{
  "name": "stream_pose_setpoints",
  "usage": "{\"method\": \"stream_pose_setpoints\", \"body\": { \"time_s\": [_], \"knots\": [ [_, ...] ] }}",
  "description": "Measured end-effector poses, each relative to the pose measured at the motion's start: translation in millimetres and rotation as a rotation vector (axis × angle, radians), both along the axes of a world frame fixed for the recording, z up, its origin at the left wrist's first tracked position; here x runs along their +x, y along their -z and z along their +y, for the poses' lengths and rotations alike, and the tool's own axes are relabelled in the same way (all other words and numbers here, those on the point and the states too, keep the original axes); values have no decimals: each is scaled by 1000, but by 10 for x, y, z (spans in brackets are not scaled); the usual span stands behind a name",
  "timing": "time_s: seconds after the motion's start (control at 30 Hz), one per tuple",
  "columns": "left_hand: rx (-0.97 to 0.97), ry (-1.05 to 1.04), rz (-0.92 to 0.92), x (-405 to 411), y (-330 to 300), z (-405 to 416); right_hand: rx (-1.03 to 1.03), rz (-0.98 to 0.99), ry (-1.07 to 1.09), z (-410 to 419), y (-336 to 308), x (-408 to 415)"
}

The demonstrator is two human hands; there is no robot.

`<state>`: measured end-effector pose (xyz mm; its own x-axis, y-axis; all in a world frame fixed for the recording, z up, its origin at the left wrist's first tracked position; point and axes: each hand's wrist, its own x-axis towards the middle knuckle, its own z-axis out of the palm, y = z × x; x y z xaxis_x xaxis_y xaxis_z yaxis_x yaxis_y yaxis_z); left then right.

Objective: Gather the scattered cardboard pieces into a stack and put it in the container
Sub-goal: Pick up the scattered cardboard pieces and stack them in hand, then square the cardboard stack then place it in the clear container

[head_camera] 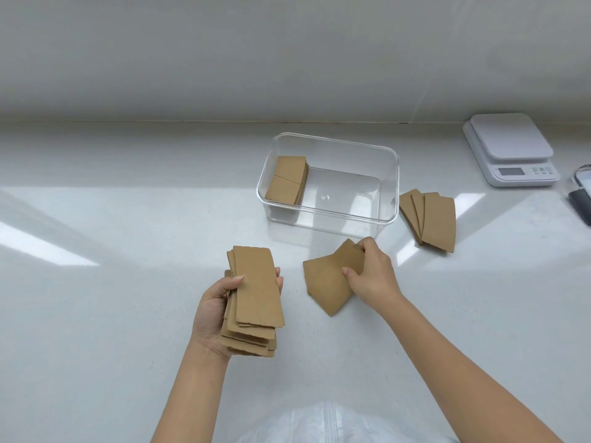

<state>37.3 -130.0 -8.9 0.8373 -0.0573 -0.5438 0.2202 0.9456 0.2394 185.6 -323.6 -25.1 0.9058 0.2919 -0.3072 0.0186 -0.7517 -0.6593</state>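
While the left hand (pixel 212 311) supports a stack of cardboard pieces (pixel 252 302) above the white countertop (pixel 128 225), its thumb presses on the top piece and its fingertips wrap around the stack's far edge, so the hand is closed on the stack. The pieces in this stack are unevenly aligned, with lower edges stepped at the near end.

The right hand (pixel 372 271) rests on a small overlapping group of loose pieces (pixel 329 279) lying flat on the countertop, just in front of the clear container (pixel 329 183). Thumb and fingers pinch the upper edge of this group.

The container stands open at the centre of the countertop. One batch of cardboard (pixel 287 179) already leans against its left inner wall; the remaining floor of the container is bare.

A fanned set of pieces (pixel 430 219) lies flat just beside the container's right wall. A white digital scale (pixel 511 151) sits well apart at the far right, near the wall, with a dark object (pixel 582 193) at the frame edge, partly cut off.
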Motion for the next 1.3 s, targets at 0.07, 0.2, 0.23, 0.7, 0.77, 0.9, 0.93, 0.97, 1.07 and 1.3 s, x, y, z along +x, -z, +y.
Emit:
{"method": "stream_pose_setpoints", "body": {
  "time_s": [0.07, 0.2, 0.23, 0.7, 0.77, 0.9, 0.93, 0.97, 1.07, 1.3],
  "knots": [
    [19, -6, -5, -26, -51, -8, 57, 45, 2, -60, -26, -80],
    [74, -1, 4, -57, -119, -15, 303, 224, 124, -225, -210, -141],
    [91, 20, 2, -65, -160, -22, 376, 273, 114, -281, -329, -146],
    [159, 477, -287, 73, -887, -186, 643, -16, -92, 169, -1611, -720],
    [126, 544, -344, 80, -886, -202, 597, -75, -45, 178, -1649, -791],
    [77, 592, -454, 71, -860, -287, 497, -177, 82, 103, -1594, -873],
    [116, 588, -449, 84, -850, -324, 502, -138, 131, 65, -1557, -880],
    [159, 586, -457, 102, -836, -363, 529, -52, 191, 35, -1528, -895],
    [323, 549, -472, 201, -828, -553, 838, 429, 303, -108, -1391, -927],
    [855, 523, -624, 489, -947, -931, 1225, 776, 114, -510, -1113, -812]
  ]
}}
